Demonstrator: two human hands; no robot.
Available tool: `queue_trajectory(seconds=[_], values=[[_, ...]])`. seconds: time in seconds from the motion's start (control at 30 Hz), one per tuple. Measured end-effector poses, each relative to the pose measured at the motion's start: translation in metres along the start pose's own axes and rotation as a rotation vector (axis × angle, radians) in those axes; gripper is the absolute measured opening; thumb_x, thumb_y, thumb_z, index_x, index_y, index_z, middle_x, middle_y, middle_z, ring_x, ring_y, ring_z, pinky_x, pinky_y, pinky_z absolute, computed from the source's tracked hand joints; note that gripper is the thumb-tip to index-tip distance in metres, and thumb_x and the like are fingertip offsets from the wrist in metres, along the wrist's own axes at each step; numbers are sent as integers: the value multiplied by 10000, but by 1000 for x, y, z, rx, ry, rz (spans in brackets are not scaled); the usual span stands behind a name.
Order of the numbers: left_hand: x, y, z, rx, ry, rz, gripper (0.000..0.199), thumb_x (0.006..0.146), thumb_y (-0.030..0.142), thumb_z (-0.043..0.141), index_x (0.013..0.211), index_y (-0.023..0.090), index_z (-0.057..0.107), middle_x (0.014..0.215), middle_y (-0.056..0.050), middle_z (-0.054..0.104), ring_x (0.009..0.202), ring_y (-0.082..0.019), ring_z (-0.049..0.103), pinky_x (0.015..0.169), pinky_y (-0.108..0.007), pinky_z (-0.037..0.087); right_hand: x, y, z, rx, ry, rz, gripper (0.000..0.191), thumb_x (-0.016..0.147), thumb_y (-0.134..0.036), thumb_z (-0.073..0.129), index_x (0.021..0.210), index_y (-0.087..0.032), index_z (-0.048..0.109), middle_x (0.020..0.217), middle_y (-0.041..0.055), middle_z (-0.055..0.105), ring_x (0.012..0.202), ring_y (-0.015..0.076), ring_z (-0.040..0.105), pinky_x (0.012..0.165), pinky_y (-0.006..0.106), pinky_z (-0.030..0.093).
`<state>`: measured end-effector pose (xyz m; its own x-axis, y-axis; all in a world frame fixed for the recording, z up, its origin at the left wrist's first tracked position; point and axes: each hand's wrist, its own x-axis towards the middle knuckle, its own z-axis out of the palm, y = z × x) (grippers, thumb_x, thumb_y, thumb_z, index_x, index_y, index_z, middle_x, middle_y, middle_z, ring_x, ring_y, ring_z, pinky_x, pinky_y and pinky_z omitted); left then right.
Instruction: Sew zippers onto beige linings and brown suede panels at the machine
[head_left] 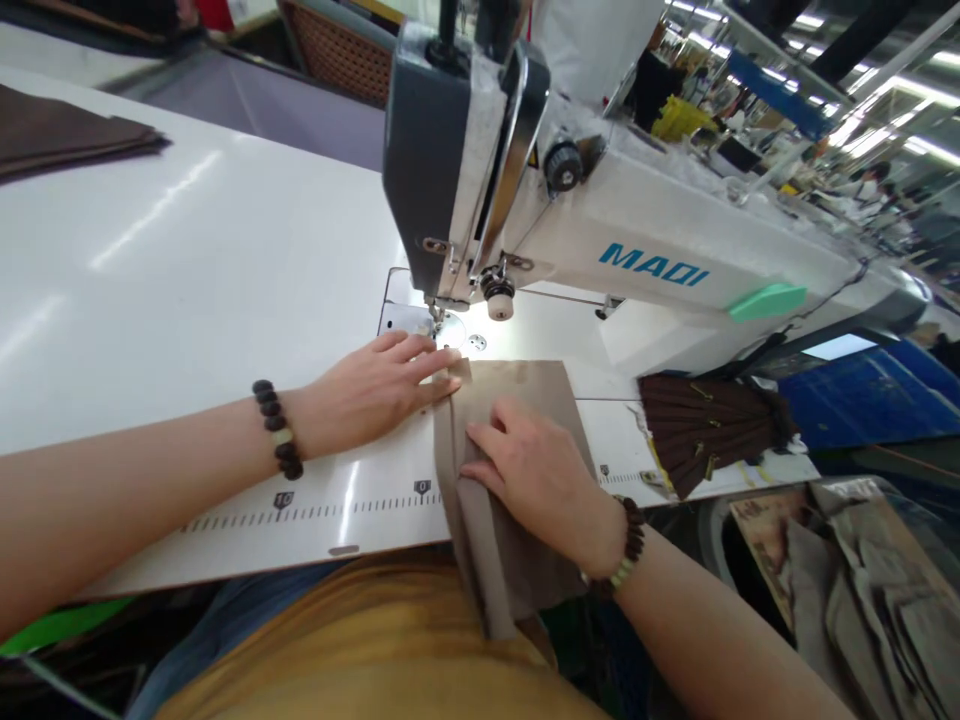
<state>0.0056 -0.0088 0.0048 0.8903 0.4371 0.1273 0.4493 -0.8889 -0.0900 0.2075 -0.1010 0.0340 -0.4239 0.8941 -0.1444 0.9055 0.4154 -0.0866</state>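
A brown-grey fabric piece (525, 385) lies below the needle area of a white sewing machine (637, 225), its lower end hanging over the table's front edge. My left hand (367, 390) rests flat beside the needle plate, fingers spread, its fingertips on the fabric's upper left corner. On the middle of the same fabric is my right hand (532, 470), thumb and fingers bent around a raised fold along its left side. The presser foot (437, 318) stands just beyond my left fingertips. Whether the fabric's edge reaches under it cannot be made out.
Dark brown fabric (67, 135) lies at the table's far left. Brown pieces with zippers (709, 425) sit right of the machine bed. Grey-brown pieces (870, 590) are stacked in a container at the lower right. A brown basket (337, 50) stands behind the table.
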Motion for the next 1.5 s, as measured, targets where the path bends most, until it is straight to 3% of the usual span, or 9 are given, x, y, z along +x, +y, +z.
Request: queue_trajectory(seconds=[0.1,0.2,0.3,0.4,0.73,0.93,1.3,1.4,1.5], values=[[3,-10,7,-46,11,25,415,934,110,387,1301,224,543,1336,-20,559,1118,-235,481,931,-345,345,13,9,14,64,139,-111,309,880,-347,612,1094,-125,622,1404,153,441,1326,285,384,1095,513,338],[0,-13,13,-105,55,7,411,948,143,399,1334,231,509,1326,-12,572,1184,-221,452,979,-328,318,18,16,27,141,125,-128,513,919,-351,542,1360,-108,441,1509,127,310,1403,245,268,1144,518,268],[-3,-12,16,-127,77,-36,380,965,172,390,1320,213,518,1310,-23,586,1181,-207,463,998,-320,310,21,19,28,124,117,-142,577,936,-377,508,1437,-134,356,1513,89,314,1387,234,296,1141,500,278],[-4,-11,16,-142,84,-57,389,979,160,347,1337,200,491,1300,-17,590,1157,-208,477,994,-329,327,26,19,25,128,137,-145,519,931,-378,513,1388,-141,443,1485,82,368,1341,232,359,1127,461,312],[-6,-19,22,-82,179,-135,377,989,393,380,1124,134,619,1126,-92,640,1079,-255,534,956,-410,414,55,37,26,184,106,-191,535,944,-303,477,1432,-115,367,1530,77,277,1432,232,211,1170,503,227],[-4,-22,23,16,266,-150,399,979,393,400,1036,81,642,1130,-147,629,1041,-281,552,902,-419,451,73,47,25,154,151,-255,525,956,-345,462,1425,-120,390,1517,139,288,1412,237,265,1162,511,234],[0,-26,26,24,260,-149,340,949,370,482,1025,81,645,1134,-147,648,1086,-304,565,936,-458,463,79,50,26,156,156,-277,547,984,-408,373,1446,-116,354,1527,131,264,1418,236,256,1153,534,230],[-5,-10,11,-57,292,-90,332,983,308,403,977,98,660,1056,-132,670,985,-254,610,867,-397,504,79,51,26,198,145,-287,517,989,-378,368,1441,-128,362,1525,103,281,1423,220,245,1163,530,205],[-17,26,-8,-195,286,35,328,995,224,343,1021,149,660,1021,-89,682,914,-195,625,836,-326,512,79,52,25,216,119,-307,508,978,-359,415,1436,-145,369,1520,75,297,1431,223,223,1167,537,175]])
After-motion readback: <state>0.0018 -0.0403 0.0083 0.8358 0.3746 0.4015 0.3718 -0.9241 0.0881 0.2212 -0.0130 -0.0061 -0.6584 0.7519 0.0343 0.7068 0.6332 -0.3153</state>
